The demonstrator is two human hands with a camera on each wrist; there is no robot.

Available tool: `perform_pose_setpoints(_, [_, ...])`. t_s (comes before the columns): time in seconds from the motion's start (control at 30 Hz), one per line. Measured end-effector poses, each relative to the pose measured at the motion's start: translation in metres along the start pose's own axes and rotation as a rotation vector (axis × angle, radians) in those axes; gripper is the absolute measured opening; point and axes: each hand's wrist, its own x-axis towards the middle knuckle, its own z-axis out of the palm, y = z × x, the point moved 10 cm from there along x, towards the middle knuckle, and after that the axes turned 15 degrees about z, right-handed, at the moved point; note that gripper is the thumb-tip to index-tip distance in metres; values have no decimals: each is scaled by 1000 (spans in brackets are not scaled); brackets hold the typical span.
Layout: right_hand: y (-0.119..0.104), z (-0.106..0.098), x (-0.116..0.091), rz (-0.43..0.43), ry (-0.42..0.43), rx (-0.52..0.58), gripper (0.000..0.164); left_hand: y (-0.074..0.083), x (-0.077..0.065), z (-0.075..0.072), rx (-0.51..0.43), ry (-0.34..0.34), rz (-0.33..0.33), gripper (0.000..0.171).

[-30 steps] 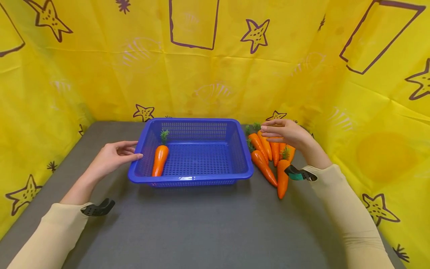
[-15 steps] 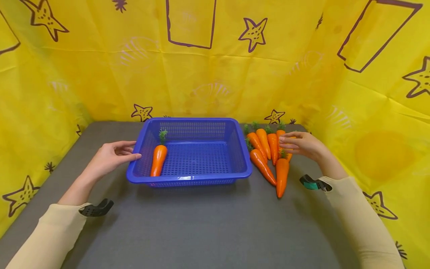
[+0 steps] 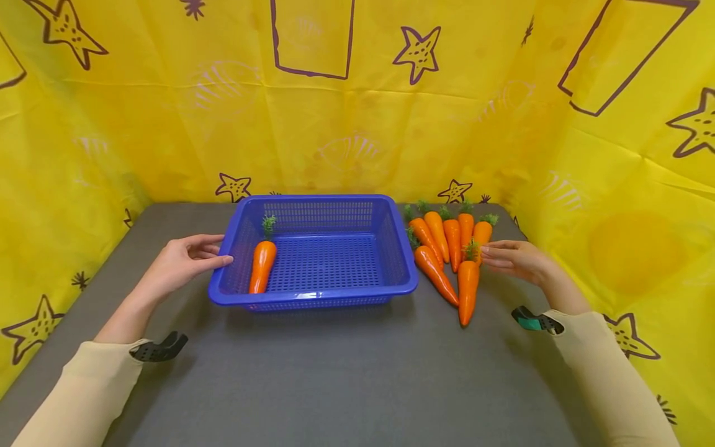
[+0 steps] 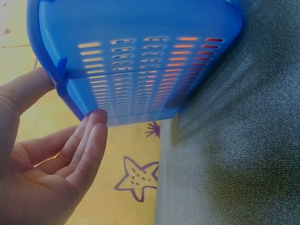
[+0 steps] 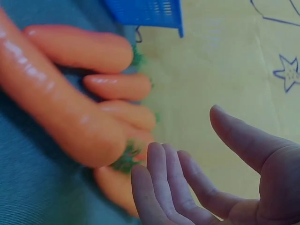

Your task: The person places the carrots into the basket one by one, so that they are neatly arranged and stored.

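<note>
A blue plastic basket (image 3: 313, 295) stands on the dark table, with one orange carrot (image 3: 262, 267) lying along its left side, green top toward the back. My left hand (image 3: 181, 261) holds the basket's left rim. The left wrist view shows the thumb over the rim and the fingers (image 4: 89, 150) under it by the slotted outer wall. Right of the basket lies a bunch of several carrots. My right hand (image 3: 519, 264) is at the right side of the bunch, fingertips beside the green top of the front carrot (image 3: 468, 292). In the right wrist view its thumb and fingers (image 5: 140, 187) are spread, holding nothing.
The carrots lie close together, partly overlapping, with tops toward the back; the leftmost (image 3: 436, 273) is right beside the basket. A yellow cloth (image 3: 346, 112) with starfish drawings walls the table (image 3: 335, 385) at the back and both sides.
My right hand has moved right and toward me, from above the bunch to its right side, uncovering the rear carrots. The left hand stays on the basket rim; the view shifts slightly.
</note>
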Motion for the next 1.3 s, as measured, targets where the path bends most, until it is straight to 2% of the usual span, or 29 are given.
perform_pose_setpoints(0.3, [30, -3, 10, 11, -6, 74, 63, 0, 0, 0, -7, -2, -1, 72])
perform_pose_setpoints(0.53, [49, 4, 18, 42, 8, 22, 60, 0, -2, -1, -5, 4, 6, 70])
perform_pose_setpoints(0.83, [58, 18, 26, 88, 10, 44, 71, 0, 1, -1, -12, 12, 0, 70])
perform_pose_setpoints(1.0, [60, 20, 30, 134, 44, 62, 76, 0, 0, -1, -19, 18, 5, 69])
perform_pose_setpoints(1.3, [58, 20, 34, 167, 98, 9, 82, -1, 0, -1, -23, 16, -6, 71])
